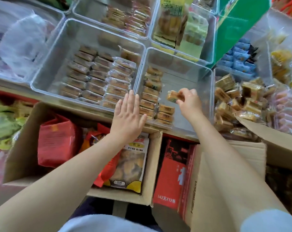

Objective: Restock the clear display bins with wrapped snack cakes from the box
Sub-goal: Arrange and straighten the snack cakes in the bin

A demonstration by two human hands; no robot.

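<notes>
Cake (172, 96) pinched by right fingers (183, 94).

Head camera, looking steeply down

A single wide-angle view from just above the half-filled clear bin (175, 77), facing forward over it, close, with both forearms reaching in.

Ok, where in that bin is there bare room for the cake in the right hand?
Bare floor lies right of the stacked column and beyond the short second stack, out to the bin's right wall. The left bin is crowded along its near side.
</notes>
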